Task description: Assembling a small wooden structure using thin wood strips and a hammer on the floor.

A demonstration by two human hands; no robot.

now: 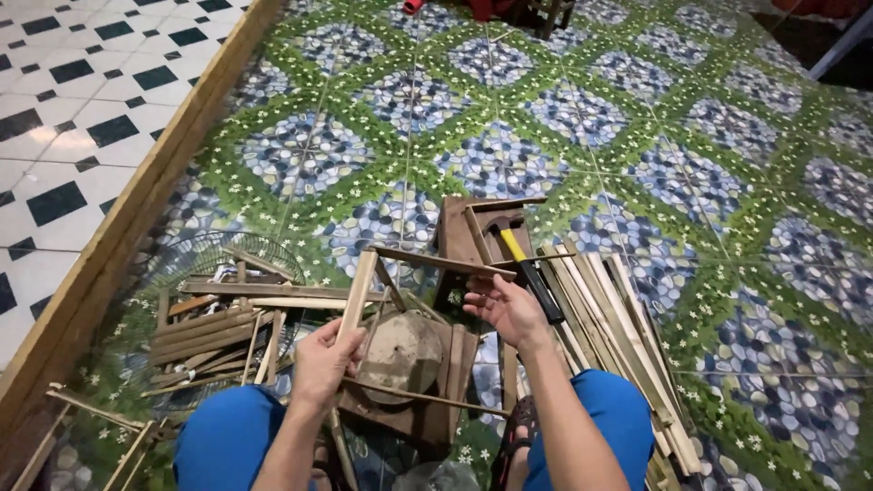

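Blue-clad knees (pixel 227 441) frame the seated person's work on the patterned floor (pixel 691 182). Left hand (pixel 323 364) has its fingers pinching an upright pale bamboo slat (pixel 356 295), steadying it as one side of a light frame. Right hand (pixel 505 305), fingers curled, grips a thin dark crosspiece (pixel 436 261) lying level across the slat's top, seemingly to line up the joint. A yellow-handled hammer (pixel 523 264) lies just beside, with loose slats (pixel 618 318) toward the floor's right edge.

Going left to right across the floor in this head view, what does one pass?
Wooden floor border → wire fan guard → left hand gripping a wooden slat → round wooden block → right hand → yellow-handled hammer → bundle of slats.
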